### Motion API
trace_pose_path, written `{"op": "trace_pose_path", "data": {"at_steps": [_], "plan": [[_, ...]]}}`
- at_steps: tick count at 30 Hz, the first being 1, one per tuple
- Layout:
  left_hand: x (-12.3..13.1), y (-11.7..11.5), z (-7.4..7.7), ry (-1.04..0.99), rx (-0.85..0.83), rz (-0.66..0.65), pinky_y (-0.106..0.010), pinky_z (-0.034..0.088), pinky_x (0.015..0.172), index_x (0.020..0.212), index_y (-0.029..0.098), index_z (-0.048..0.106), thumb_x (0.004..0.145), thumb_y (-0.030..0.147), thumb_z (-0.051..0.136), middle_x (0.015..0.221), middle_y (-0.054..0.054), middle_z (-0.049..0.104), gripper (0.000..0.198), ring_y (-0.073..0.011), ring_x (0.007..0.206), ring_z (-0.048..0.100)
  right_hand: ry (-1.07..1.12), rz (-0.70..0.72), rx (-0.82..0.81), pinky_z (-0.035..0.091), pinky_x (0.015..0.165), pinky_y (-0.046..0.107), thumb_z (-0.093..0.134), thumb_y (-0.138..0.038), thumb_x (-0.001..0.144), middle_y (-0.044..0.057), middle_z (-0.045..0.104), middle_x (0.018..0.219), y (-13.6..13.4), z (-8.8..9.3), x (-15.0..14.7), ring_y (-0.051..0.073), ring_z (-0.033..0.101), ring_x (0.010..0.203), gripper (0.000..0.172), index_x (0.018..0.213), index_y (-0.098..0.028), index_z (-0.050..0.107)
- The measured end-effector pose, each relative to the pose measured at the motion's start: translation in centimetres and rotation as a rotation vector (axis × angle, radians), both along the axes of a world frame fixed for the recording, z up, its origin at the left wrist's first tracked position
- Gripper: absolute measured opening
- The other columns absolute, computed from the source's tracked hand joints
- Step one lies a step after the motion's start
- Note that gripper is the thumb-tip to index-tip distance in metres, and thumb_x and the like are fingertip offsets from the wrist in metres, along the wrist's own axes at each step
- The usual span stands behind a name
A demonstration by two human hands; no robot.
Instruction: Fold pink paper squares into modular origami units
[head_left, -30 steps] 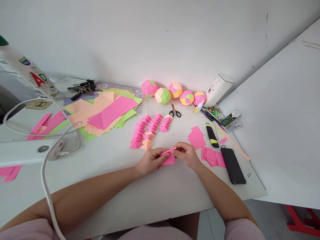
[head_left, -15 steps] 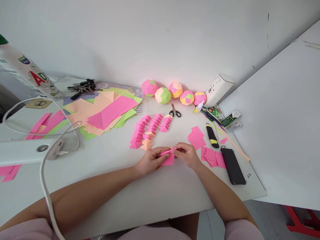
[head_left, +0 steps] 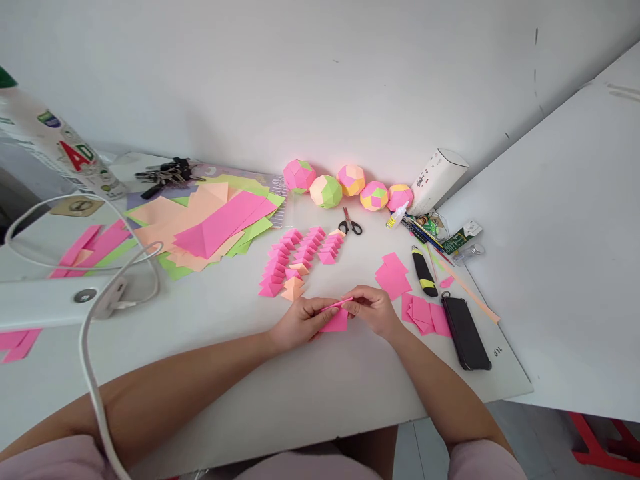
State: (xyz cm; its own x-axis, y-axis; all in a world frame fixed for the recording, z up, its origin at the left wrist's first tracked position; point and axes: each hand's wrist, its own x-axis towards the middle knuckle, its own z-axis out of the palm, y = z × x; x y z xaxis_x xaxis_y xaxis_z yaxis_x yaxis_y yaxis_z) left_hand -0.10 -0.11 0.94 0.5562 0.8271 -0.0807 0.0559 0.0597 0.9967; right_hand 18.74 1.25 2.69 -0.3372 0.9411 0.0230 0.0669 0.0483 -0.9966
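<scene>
A small pink paper square [head_left: 336, 322] is held between my two hands above the table, its far edge folded over. My left hand [head_left: 300, 323] is closed on its left side, thumb lying along the fold. At the fold's right end, my right hand [head_left: 374, 311] pinches the paper between thumb and fingers. Just beyond my hands stand rows of folded pink paper units [head_left: 280, 261], with a few peach ones [head_left: 293, 289] among them. Loose pink squares [head_left: 394, 277] lie to the right of my right hand, and more pink squares [head_left: 424, 313] overlap nearer the phone.
Several paper balls [head_left: 325, 191] line the wall behind small scissors [head_left: 350, 222]. A cutter knife [head_left: 425, 271] and black phone [head_left: 466, 332] lie right. Coloured sheets [head_left: 200, 220], keys [head_left: 167, 175] and a bottle [head_left: 60, 140] are left. A white cable [head_left: 86, 353] crosses over my left arm.
The folded edge of the pink square looks flatter, and both hands have shifted very slightly. Everything else on the table stays where it was.
</scene>
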Motion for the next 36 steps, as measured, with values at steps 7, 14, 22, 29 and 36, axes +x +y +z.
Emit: {"op": "trace_pose_path", "data": {"at_steps": [7, 14, 22, 29, 36], "plan": [[-0.1, 0.0, 0.0, 0.004, 0.001, -0.005, -0.017, 0.030, 0.037, 0.108, 0.016, 0.065, 0.087, 0.044, 0.043, 0.047, 0.005, 0.039, 0.041, -0.0053, 0.040, 0.035, 0.014, -0.004, -0.013, 0.051, 0.052, 0.024, 0.074, -0.029, 0.067, 0.000, 0.063, 0.067, 0.1, 0.0, 0.0, 0.010, 0.058, 0.054, 0.013, 0.074, -0.019, 0.070], [0.0, 0.0, 0.0, -0.008, 0.007, -0.011, -0.017, 0.030, 0.037, 0.107, 0.015, 0.065, 0.087, 0.044, 0.043, 0.048, 0.005, 0.039, 0.042, -0.0055, 0.040, 0.034, 0.017, -0.025, -0.044, 0.050, 0.051, 0.023, 0.075, -0.029, 0.065, 0.000, 0.062, 0.065, 0.0, 0.2, -0.1, 0.010, 0.057, 0.053, 0.015, 0.071, -0.018, 0.068], [-0.1, 0.0, 0.0, -0.002, -0.007, -0.009, -0.018, 0.030, 0.038, 0.105, 0.016, 0.065, 0.086, 0.046, 0.043, 0.046, 0.005, 0.038, 0.042, -0.0060, 0.040, 0.033, 0.004, -0.059, -0.044, 0.049, 0.051, 0.024, 0.074, -0.030, 0.066, -0.002, 0.059, 0.058, -0.1, 0.5, -0.1, 0.010, 0.054, 0.052, 0.015, 0.066, -0.017, 0.065], [0.0, 0.0, 0.2, -0.009, -0.032, 0.005, -0.018, 0.030, 0.038, 0.104, 0.015, 0.065, 0.086, 0.047, 0.044, 0.045, 0.006, 0.037, 0.043, -0.0060, 0.040, 0.034, -0.024, -0.045, -0.013, 0.047, 0.052, 0.024, 0.068, -0.031, 0.073, -0.001, 0.057, 0.056, -0.1, 0.8, 0.0, 0.010, 0.053, 0.052, 0.016, 0.067, -0.017, 0.064], [0.1, 0.1, -0.1, -0.003, -0.071, 0.064, -0.018, 0.033, 0.039, 0.090, 0.013, 0.064, 0.082, 0.048, 0.050, 0.047, 0.005, 0.043, 0.038, -0.0061, 0.040, 0.040, -0.040, -0.083, 0.044, 0.046, 0.054, 0.025, 0.058, -0.030, 0.081, -0.002, 0.055, 0.056, -0.2, 1.1, 0.1, 0.011, 0.053, 0.052, 0.018, 0.069, -0.017, 0.058]]}}
